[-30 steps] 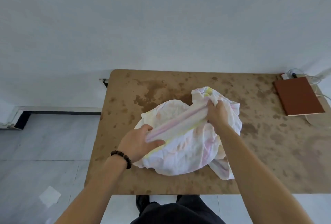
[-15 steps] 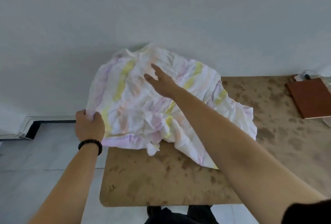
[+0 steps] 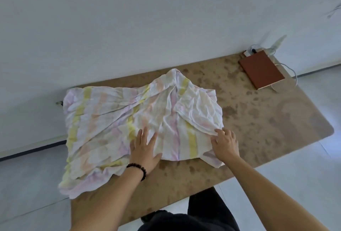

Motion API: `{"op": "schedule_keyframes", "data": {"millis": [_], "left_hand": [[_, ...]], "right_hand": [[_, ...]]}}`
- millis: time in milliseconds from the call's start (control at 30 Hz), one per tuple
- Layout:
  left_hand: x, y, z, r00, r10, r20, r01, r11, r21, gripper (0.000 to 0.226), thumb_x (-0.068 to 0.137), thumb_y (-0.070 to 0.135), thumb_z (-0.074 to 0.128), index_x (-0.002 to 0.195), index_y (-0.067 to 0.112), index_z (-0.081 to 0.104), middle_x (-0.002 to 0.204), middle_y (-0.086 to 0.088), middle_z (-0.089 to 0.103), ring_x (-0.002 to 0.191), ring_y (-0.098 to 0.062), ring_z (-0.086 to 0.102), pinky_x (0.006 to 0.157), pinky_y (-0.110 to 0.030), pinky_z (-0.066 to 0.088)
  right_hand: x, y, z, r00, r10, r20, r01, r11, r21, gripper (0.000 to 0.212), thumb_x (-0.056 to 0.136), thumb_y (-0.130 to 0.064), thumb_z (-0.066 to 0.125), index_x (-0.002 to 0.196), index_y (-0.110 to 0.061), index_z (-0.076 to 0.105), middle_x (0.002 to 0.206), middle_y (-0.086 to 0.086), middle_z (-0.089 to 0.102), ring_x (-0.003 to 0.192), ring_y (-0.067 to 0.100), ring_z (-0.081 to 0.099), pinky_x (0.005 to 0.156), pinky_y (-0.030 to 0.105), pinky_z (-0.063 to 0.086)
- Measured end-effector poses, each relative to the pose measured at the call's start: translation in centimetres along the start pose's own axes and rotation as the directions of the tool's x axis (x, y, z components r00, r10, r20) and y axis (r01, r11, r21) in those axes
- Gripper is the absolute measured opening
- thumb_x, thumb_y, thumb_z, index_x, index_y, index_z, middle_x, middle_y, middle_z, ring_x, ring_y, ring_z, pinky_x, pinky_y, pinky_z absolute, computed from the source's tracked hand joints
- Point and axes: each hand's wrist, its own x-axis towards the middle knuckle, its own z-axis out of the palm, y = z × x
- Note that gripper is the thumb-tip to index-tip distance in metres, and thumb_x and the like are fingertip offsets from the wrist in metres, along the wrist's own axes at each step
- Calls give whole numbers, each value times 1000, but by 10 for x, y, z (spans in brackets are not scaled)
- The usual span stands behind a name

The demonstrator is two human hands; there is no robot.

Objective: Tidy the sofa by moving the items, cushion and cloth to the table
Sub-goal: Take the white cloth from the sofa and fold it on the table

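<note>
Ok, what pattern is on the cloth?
The cloth is white with yellow, pink and peach stripes; head view.

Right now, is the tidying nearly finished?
Partly. Done: the crumpled white cloth with yellow and pink stripes lies spread on the stained brown table. In hand: the left hand presses flat on it, and the right hand touches a fold at its right edge. Left: no cushion is on the table, only a reddish-brown notebook; the sofa is out of view.
</note>
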Motion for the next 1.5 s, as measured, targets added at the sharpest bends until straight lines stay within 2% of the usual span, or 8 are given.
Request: {"op": "schedule_keyframes", "data": {"millis": [233,367,500,633,867,1067,1200,1500], "left_hand": [[27,32,22,963,-223,148,221,975,33,72,98,60,23,156,21,5,159,-9,22,135,-34,33,111,-42,34],[48,55,17,905,-387,179,376,922,94,71,94,65,12,154,26,14,139,-6,50,115,-30,55,91,-39,48],[76,94,18,820,-551,151,527,832,173,72,91,67,24,137,15,41,119,-7,61,108,-30,57,90,-42,46],[87,154,27,754,-657,27,650,751,113,58,95,56,32,139,18,41,141,-15,43,131,-34,37,105,-53,33],[82,277,59,953,-106,-283,69,988,-140,73,85,68,44,143,24,41,149,-11,35,138,-30,30,110,-48,31],[91,349,52,970,44,-240,-73,991,-112,51,91,57,49,138,37,47,144,9,46,140,-17,31,113,-34,22],[74,357,56,876,-98,-472,-54,953,-298,33,99,23,49,129,20,62,128,0,65,116,-20,60,98,-36,48],[-42,362,87,686,-287,-668,211,958,-195,47,93,51,37,87,15,67,57,6,60,43,-16,55,32,-22,36]], "right_hand": [[71,19,-4,968,-170,182,183,982,-56,28,102,-38,43,112,-17,59,115,1,57,105,27,58,81,39,52],[115,36,-42,993,-104,51,81,941,328,38,105,-35,35,82,-12,54,79,0,60,79,29,61,61,35,44],[185,95,-88,843,533,70,-361,467,807,42,106,-29,34,121,-1,61,116,11,64,110,31,58,90,33,43],[237,160,-106,709,586,393,-613,237,754,66,95,-58,44,135,-7,55,132,12,60,118,37,59,101,47,49],[223,173,-118,767,73,638,-606,408,682,67,81,-59,69,132,-17,56,121,6,70,102,28,70,75,40,59],[181,174,-172,753,-276,598,-594,106,797,62,99,-62,39,132,-15,62,123,15,71,114,32,68,93,48,54],[181,199,-209,915,-41,402,-403,-160,901,53,104,-49,41,134,-9,58,123,12,70,105,24,71,73,35,60],[153,196,-234,957,-27,288,-282,128,951,30,100,-41,49,115,-15,57,113,7,62,90,19,67,69,29,56]]}}
